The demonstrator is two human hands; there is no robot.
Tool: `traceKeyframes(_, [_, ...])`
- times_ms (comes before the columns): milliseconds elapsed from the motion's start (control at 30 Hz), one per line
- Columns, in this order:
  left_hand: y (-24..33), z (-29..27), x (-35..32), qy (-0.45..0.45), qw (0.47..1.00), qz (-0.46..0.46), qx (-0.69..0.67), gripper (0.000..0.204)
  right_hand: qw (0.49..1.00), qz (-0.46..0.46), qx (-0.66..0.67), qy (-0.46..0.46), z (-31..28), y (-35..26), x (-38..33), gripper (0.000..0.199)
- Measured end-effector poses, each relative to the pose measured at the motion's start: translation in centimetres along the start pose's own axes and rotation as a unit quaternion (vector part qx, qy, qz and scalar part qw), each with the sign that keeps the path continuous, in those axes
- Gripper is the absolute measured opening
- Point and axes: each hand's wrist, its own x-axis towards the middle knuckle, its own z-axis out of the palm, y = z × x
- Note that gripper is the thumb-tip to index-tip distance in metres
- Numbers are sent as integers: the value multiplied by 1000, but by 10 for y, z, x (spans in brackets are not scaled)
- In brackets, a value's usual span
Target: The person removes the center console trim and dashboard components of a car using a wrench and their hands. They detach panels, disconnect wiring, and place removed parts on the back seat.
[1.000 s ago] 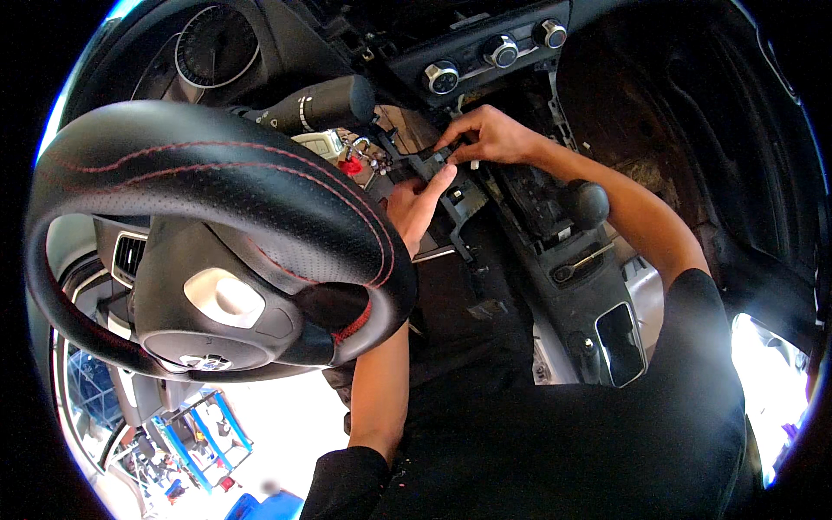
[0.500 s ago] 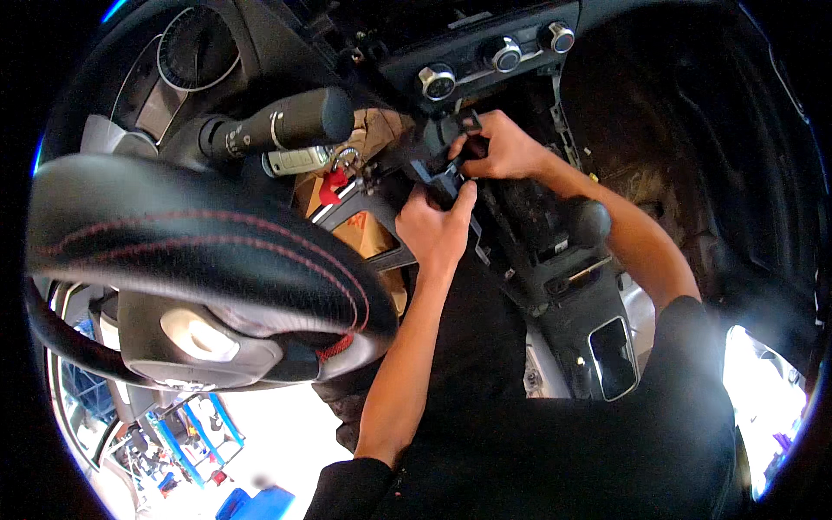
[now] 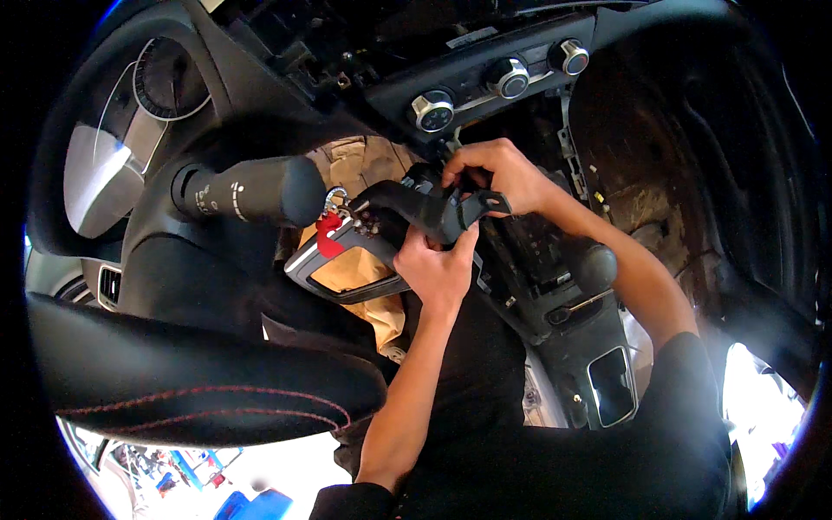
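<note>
With the left hand (image 3: pixel 438 270) grasping the black part (image 3: pixel 426 212) ten o'clock from the gear knob (image 3: pixel 595 267), the right hand's grip (image 3: pixel 503 178) too hidden to judge, twisting could snag the nine-o'clock red tag (image 3: pixel 328 234).

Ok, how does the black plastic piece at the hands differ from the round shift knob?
Shape: the black plastic piece is long and irregular, with a tab at one end; the round shift knob is compact and smooth. State: the left hand has its grip on the black plastic piece, while the round shift knob is in neither hand. Both are dark.
</note>
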Motion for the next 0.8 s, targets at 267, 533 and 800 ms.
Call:
traceKeyframes(267, [-9,6,1,4,999,12,-31,37,994,-107,19,25,3,6,2,28])
traceKeyframes(533, [-6,2,-2,-20,999,-17,26,35,998,-18,39,41,5,2,0,34])
traceKeyframes(800, [-3,7,-4,2,999,12,38,35,999,42,-29,-15,0,2,2,31])
